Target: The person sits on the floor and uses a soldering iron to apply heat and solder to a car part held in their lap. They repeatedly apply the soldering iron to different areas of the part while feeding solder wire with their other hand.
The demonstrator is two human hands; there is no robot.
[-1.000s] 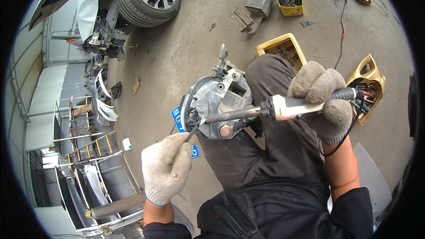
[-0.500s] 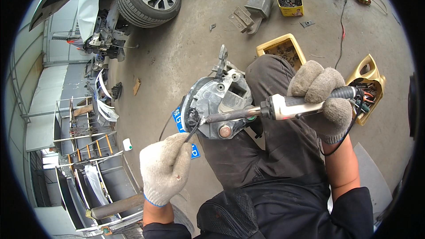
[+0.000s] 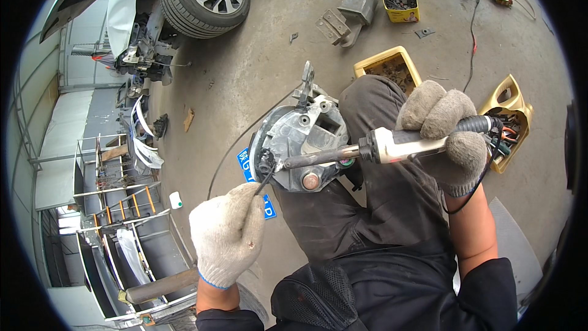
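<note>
My right hand (image 3: 450, 135), in a knit glove, is wrapped round the handle of a hot-air welding gun (image 3: 392, 146) with a long metal tube. The tube's tip is at a blackened patch (image 3: 266, 162) on a grey plastic headlight housing (image 3: 306, 138), which rests against my legs. My gloved left hand (image 3: 225, 233) pinches a thin black plastic rod (image 3: 264, 181), its end at the same patch. A long thin black strand (image 3: 236, 144) curves from beside that hand toward the housing's top. I cannot tell whether the tube touches the plastic.
A blue number plate (image 3: 269, 206) lies below the housing. Beyond my knee stand a yellow tray (image 3: 361, 68), a cut yellow jug with tools (image 3: 528, 113) and a yellow tin (image 3: 415, 13). A car wheel (image 3: 205, 0) is at far left, metal racks (image 3: 122, 208) at left.
My left hand has shifted slightly left with the rod. More of the long black strand now shows beside the housing. The welding gun's tube has moved very slightly.
</note>
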